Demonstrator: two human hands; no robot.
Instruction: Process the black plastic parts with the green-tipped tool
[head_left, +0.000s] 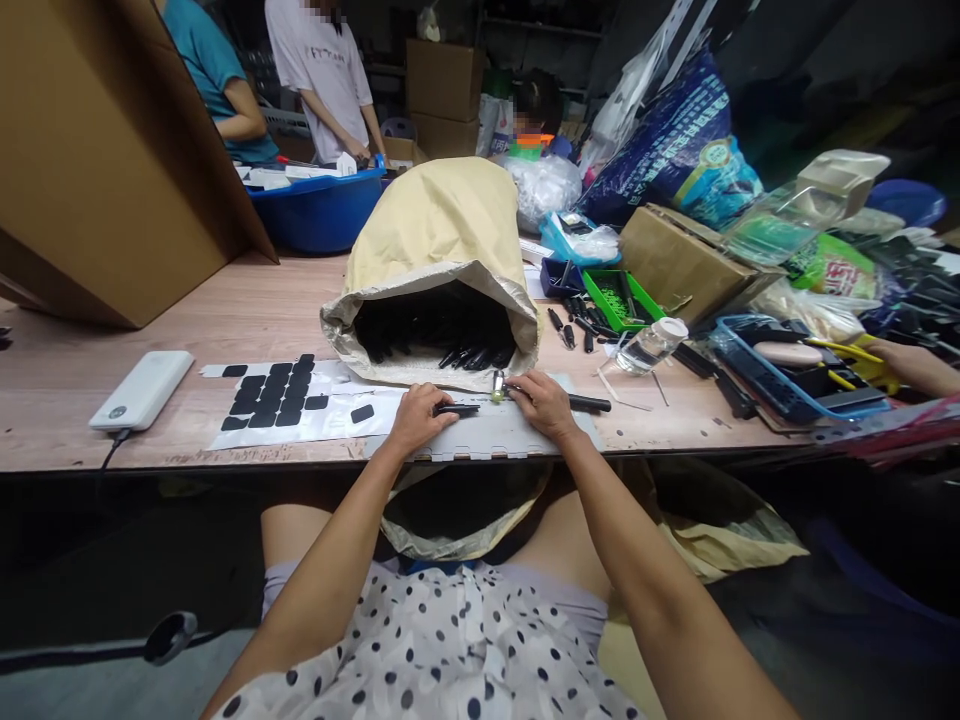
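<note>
My left hand point(420, 416) is closed on a slim black piece point(459, 408), pinned low over a grey board point(480, 432) at the table's front edge. In my right hand point(546, 402) is a small hammer; its shiny metal head point(498, 384) points left and its black handle point(589, 403) sticks out to the right. Just beyond both hands lies a cream sack point(442, 215), its mouth facing me, with many slender black pieces point(472, 356) inside. Left of my left hand, a white sheet point(337, 418) carries rows of black rounded squares point(270, 395).
A white power bank point(142, 390) with a cable lies at left, near a large cardboard box point(112, 150). To the right are a clear bottle point(651, 346), a green tray point(621, 300) and a blue basket point(780, 365). Another person's hand point(907, 366) reaches there. An open sack point(465, 515) hangs below the edge.
</note>
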